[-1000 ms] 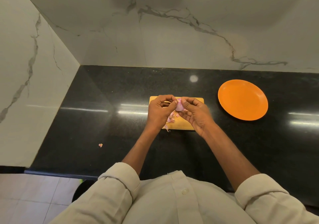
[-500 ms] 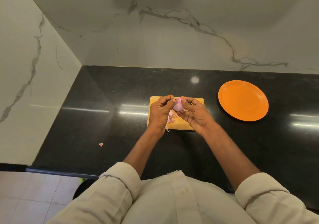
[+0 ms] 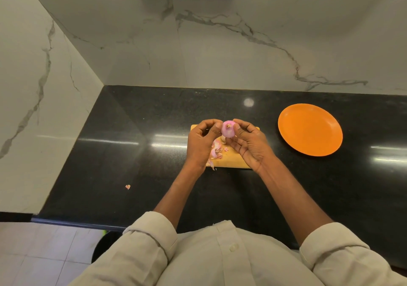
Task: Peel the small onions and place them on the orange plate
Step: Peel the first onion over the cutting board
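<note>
Item: onion [image 3: 228, 130], one, small. Judged light, firm and slick where bared; a pinch across its round sides looked the safest hold, leaving the root end free for picking.

Appearance: pale pink, glossy, roundish, with a brownish root tuft turned up toward the camera. Most dry skin seemed off.

Location: held in the air above the far edge of the board [image 3: 233, 161], between both hands, with the plate [image 3: 310, 129] well apart at 3 o'clock.

Right hand [image 3: 250, 144]: fingers curled, thumb and fingertips pinching the onion's right side.

Left hand [image 3: 201, 141]: fingers curled, thumb tip against the onion's left side; whether it nipped a shred of skin could not be told.

Sundry: peels [image 3: 216, 151] on the board at 6 o'clock of the onion; one scrap [image 3: 127, 186] on the counter [image 3: 132, 131] at 8 o'clock. Plate bare.
</note>
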`<state>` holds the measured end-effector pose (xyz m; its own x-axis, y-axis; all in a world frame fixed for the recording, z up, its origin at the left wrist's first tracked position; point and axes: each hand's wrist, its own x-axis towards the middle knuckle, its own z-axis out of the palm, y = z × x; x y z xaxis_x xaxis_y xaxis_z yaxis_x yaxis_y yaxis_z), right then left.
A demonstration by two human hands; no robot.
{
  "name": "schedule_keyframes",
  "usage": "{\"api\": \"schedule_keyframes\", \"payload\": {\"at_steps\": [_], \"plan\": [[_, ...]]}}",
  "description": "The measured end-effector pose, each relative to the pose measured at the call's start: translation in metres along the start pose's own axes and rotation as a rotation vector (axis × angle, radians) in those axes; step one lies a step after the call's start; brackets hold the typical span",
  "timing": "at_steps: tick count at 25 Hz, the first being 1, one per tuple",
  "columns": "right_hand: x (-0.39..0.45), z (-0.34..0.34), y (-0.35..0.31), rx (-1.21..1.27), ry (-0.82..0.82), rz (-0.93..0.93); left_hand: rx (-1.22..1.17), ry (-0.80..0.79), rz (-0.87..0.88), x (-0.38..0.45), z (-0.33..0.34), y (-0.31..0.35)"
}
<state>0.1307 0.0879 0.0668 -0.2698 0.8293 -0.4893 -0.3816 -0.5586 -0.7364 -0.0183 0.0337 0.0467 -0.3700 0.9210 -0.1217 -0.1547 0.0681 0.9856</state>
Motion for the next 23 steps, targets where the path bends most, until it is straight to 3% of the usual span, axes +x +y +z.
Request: {"api": "schedule_keyframes", "payload": {"at_steps": [5,13,15,19,23], "plan": [[-0.002,0.001,-0.001,-0.119,0.012,-0.053,0.177,0.001,0.138,0.000,0.003,-0.001],[-0.002,0.010,0.011,-0.489,0.056,-0.282,0.011,0.201,-0.044,0.001,0.014,0.004],[-0.001,0.010,0.012,-0.429,0.059,-0.280,-0.061,0.233,-0.085,0.002,0.019,0.006],[-0.003,0.007,0.008,-0.078,-0.006,-0.110,-0.075,0.212,-0.100,0.004,0.015,0.007],[-0.001,0.006,0.002,-0.090,0.013,-0.089,0.045,0.023,-0.020,0.001,0.007,0.005]]}}
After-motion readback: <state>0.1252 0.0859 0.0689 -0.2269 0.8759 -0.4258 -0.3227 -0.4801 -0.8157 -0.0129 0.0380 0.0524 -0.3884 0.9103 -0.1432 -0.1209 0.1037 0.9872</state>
